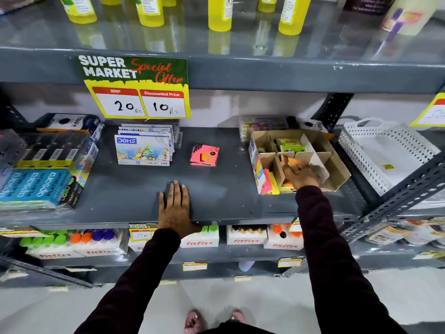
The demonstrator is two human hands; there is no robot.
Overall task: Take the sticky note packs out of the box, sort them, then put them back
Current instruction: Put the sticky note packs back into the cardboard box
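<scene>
A cardboard box (337, 173) with dividers stands on the grey shelf (125, 189) at the right. My right hand (304, 174) reaches into its middle compartment and closes around an orange sticky note pack (293, 162); the hand is blurred. Pink and yellow packs (267, 181) fill the front left compartment, and a green pack (290, 144) sits at the back. A small pile of pink packs (204, 155) lies on the shelf left of the box. My left hand (173, 206) rests flat, fingers spread, on the shelf's front edge.
DOMS colour boxes (143, 149) stand left of the pink pile. Apsara pencil packs (36, 186) fill the shelf's left end. A white perforated basket (385, 153) sits right of the box. A price sign (137, 88) hangs from the shelf above, which carries yellow bottles (149, 10).
</scene>
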